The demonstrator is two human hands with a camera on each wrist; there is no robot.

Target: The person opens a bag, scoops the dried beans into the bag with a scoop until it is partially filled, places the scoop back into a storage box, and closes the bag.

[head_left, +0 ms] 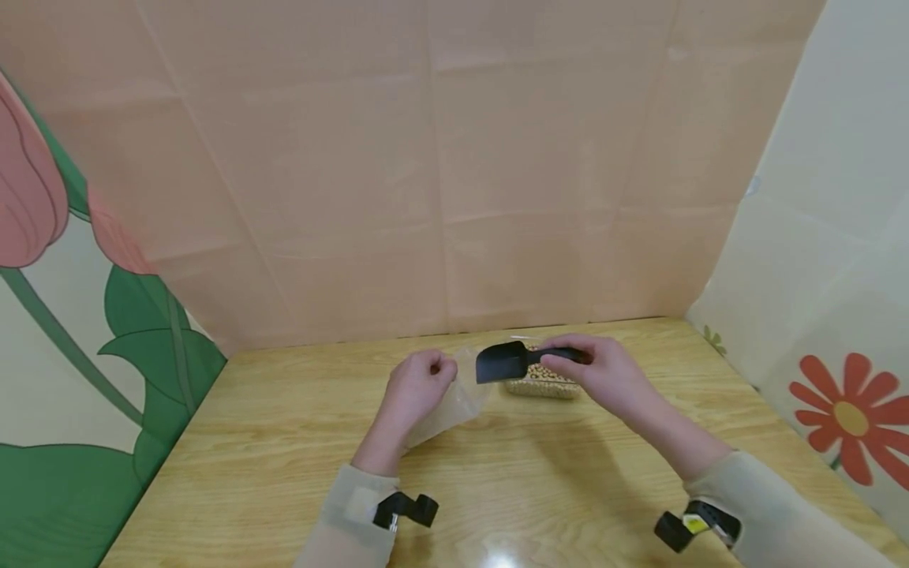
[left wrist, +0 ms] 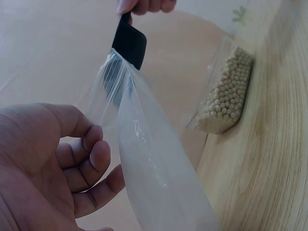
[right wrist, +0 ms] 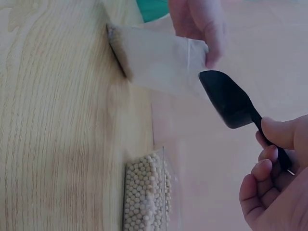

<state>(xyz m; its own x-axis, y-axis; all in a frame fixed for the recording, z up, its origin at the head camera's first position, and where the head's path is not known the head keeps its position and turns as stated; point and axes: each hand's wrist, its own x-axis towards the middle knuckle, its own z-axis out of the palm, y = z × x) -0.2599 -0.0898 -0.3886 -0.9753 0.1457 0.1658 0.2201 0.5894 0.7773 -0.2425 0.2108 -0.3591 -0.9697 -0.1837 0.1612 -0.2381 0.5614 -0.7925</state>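
Observation:
My left hand (head_left: 419, 386) pinches the upper edge of a clear plastic bag (left wrist: 156, 163), which stands on the table with pale contents at its bottom in the right wrist view. My right hand (head_left: 612, 371) grips a black scoop (head_left: 503, 363) by its handle, holding it above the table. The scoop's front edge is close to the bag's mouth; in the left wrist view it shows through the plastic, and I cannot tell if it is inside. Under the scoop and right hand sits a clear box (head_left: 543, 389) of pale round beans (left wrist: 230, 91).
Both hands work over a light wood-grain table (head_left: 284, 442). A pinkish sheet (head_left: 426, 173) hangs along the table's back edge. Painted flowers cover the side walls, with a red flower (head_left: 851, 418) at the right.

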